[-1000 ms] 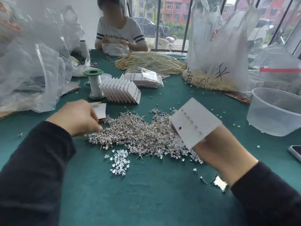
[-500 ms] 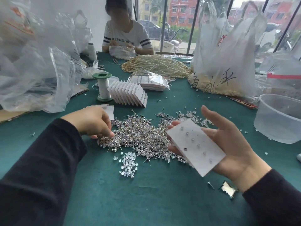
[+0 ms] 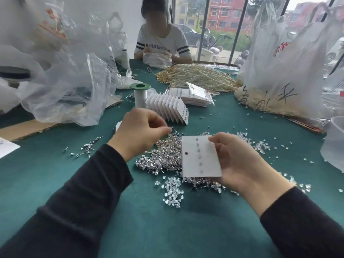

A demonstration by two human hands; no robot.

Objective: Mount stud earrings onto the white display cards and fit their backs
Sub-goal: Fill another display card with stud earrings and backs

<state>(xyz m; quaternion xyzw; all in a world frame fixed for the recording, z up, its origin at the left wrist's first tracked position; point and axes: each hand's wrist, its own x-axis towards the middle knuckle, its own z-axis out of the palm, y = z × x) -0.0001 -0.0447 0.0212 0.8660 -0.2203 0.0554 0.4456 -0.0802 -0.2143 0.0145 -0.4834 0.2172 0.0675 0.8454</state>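
In the head view, I read this as the mounting step, partway through a card. My right hand (image 3: 240, 161) grips the white display card (image 3: 200, 159) by its right edge, thumb curled over the face. It holds the card just above the heap of loose studs (image 3: 163, 155). One column of studs runs down the card, and the rest of its face is bare.

My left hand (image 3: 141, 133) hovers near the card's upper left corner, fingers curled. Thumb and forefinger are pinched tight on what looks like a single stud (image 3: 170, 129) (too small for me to be sure).

Next, I judge, the post must find a hole beside the filled column, which calls for fine, steady aim. The clear backs (image 3: 173, 192) lie in a small pile on the green table (image 3: 167, 229), just nearer to me than the heap.

As for containers, I cannot make out what is in the clear tub (image 3: 335, 146) at the right edge. The big plastic bag (image 3: 279, 71) holds pale beads at its bottom. Clear sleeves (image 3: 191, 94) hold filled cards, beside a fanned row of cards (image 3: 167, 108).
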